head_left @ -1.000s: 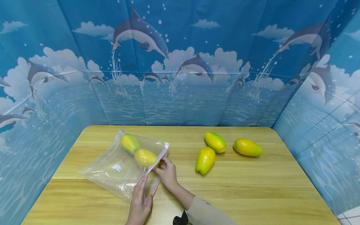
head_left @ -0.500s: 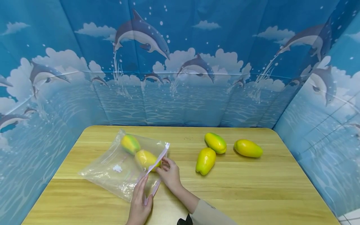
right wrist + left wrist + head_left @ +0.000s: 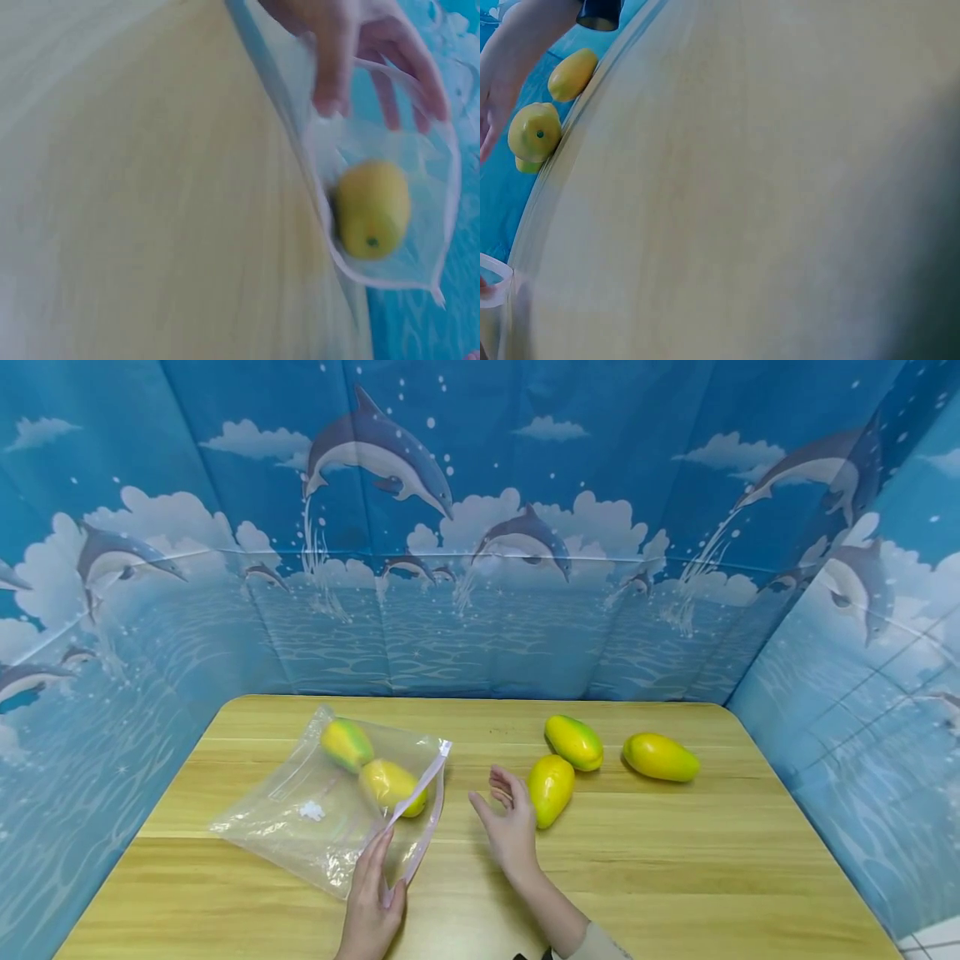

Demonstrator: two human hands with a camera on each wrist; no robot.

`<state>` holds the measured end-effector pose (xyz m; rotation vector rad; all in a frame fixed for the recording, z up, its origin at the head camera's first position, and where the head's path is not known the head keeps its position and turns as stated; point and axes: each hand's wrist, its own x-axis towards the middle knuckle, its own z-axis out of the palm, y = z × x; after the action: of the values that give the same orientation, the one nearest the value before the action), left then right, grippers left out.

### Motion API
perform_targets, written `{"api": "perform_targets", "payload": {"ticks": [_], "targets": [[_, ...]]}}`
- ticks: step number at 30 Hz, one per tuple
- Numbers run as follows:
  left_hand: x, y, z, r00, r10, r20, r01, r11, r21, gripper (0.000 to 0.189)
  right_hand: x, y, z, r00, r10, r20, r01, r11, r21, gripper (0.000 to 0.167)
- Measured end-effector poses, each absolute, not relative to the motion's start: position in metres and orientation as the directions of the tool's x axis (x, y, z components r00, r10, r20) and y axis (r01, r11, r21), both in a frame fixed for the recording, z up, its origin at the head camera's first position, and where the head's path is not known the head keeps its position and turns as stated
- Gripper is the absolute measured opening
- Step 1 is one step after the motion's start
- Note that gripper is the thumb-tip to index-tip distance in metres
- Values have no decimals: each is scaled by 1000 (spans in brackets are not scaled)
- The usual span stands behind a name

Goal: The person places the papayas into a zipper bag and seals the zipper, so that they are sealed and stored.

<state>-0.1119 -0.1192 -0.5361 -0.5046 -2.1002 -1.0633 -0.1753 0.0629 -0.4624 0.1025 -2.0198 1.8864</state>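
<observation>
1. Clear zip bag flat on tabletop, left of centre; two mangoes inside, front one near the mouth, rear one deeper in.
2. Left hand at bag's near corner, grip pinching the zip strip, lifting the upper lip so the mouth gapes toward the right.
3. Right hand between bag and loose fruit, palm turned toward nearest mango, fingers loosely spread, grip wide, holding nothing; fingertips just beside the fruit, contact not clear.
4. Two more mangoes farther right: one just behind the nearest, another apart.
5. Risk, judged: thin strip held by one pinch only; a slip would drop the lip and close the mouth.
6. Risk, judged: smooth rounded mango likely to roll off under a sideways nudge from open fingers.
7. Risk, judged: front mango in the bag sits at the opening; tilting could spill it out.
</observation>
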Motion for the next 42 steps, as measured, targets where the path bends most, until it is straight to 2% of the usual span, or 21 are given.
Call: {"api": "perform_targets", "payload": {"ticks": [7, 12, 20, 26, 33, 42], "targets": [[-113, -119, -536, -653, 29, 757, 627, 581, 519, 74, -165, 90, -442, -887, 326, 327, -291, 155, -944, 45], [-113, -120, -537, -645, 32, 763, 645, 558, 522, 74, -173, 108, -463, -840, 403, 362, -318, 175, -932, 49], [-113, -121, -536, -644, 32, 765, 639, 571, 515, 75, -178, 125, -488, -806, 454, 381, -258, 310, -915, 52], [-112, -121, -537, -662, 26, 749, 625, 572, 532, 76, -180, 130, -493, -828, 436, 351, -207, 345, -916, 57], [-112, -120, -537, -660, 23, 751, 628, 566, 534, 76, -182, 135, -498, -883, 384, 270, -125, 361, -924, 62], [-113, -121, -538, -670, 21, 742, 616, 573, 540, 76, -186, 146, -505, -930, 270, 250, -128, 401, -907, 73]]}}
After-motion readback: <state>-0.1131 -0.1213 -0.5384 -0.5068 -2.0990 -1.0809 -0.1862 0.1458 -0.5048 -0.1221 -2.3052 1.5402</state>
